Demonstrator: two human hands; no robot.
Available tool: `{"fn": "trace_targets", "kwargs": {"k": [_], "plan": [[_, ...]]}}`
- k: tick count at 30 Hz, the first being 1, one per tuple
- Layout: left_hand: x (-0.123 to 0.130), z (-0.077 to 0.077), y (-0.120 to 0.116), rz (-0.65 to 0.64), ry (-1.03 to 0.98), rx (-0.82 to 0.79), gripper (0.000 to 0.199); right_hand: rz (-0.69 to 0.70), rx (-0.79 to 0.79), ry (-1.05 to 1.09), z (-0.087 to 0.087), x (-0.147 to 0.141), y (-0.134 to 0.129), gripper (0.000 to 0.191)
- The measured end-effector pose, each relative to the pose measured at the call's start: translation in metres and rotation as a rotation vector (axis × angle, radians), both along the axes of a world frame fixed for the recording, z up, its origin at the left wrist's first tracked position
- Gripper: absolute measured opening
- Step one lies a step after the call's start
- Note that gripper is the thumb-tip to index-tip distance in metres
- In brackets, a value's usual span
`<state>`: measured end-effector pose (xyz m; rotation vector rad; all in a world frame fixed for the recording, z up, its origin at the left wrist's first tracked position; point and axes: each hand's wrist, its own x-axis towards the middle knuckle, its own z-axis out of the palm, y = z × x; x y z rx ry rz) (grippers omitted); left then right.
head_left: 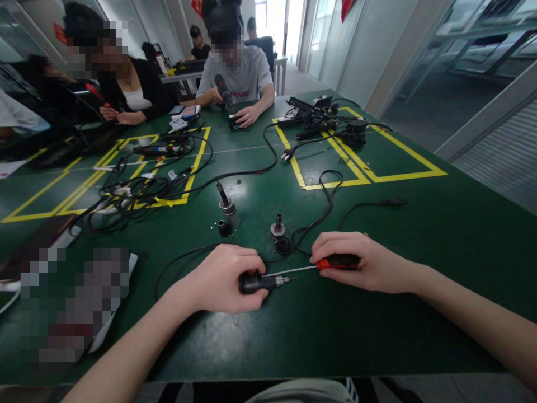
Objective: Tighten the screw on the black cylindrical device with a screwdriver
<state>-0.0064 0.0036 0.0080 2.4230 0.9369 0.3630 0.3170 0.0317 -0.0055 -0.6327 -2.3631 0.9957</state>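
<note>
My left hand (230, 278) is closed around a black soldering iron handle (268, 282) with a bare metal end pointing right, lying low over the table. In my right hand (361, 263) is a screwdriver (335, 262) with a red and black grip, fingers wrapped round it. Its thin shaft runs left to the handle near my left fingers; whether the tip sits in a screw is hidden. Just beyond stand a metal cylinder part with a dark shaft (229, 210), a smaller round metal part (277, 228) and two black caps, one of them a ring-like cap (283, 245).
Black cables (126, 193) lie tangled at left inside yellow tape outlines. More cabled tools (312, 117) are heaped at back right. Across the green table (251, 341), a person holds a power screwdriver (224, 89); another sits at far left. A blurred-out flat item (75, 313) lies front left.
</note>
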Motion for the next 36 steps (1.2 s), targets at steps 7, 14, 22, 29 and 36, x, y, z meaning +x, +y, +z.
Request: {"fn": "trace_targets", "kwargs": {"k": [7, 14, 22, 29, 36], "plan": [[0.0003, -0.0001, 0.0014, 0.02, 0.014, 0.002, 0.01, -0.007, 0.069, -0.076, -0.0025, 0.0001, -0.0014, 0.014], [0.0006, 0.0012, 0.0004, 0.052, 0.071, -0.006, 0.018, 0.005, 0.078, -0.121, -0.0025, -0.0029, -0.0012, 0.026], [0.0009, 0.0019, 0.0007, 0.043, 0.07, -0.005, 0.024, -0.005, 0.023, -0.084, -0.0031, 0.0006, -0.0018, 0.016], [-0.0008, -0.0006, 0.0017, 0.02, 0.026, -0.011, 0.02, 0.026, 0.012, -0.104, -0.001, -0.0024, -0.0026, 0.017], [-0.0007, -0.0007, 0.0021, 0.013, 0.033, -0.005, 0.018, 0.029, -0.009, -0.083, -0.0004, -0.0035, -0.0025, 0.018]]}}
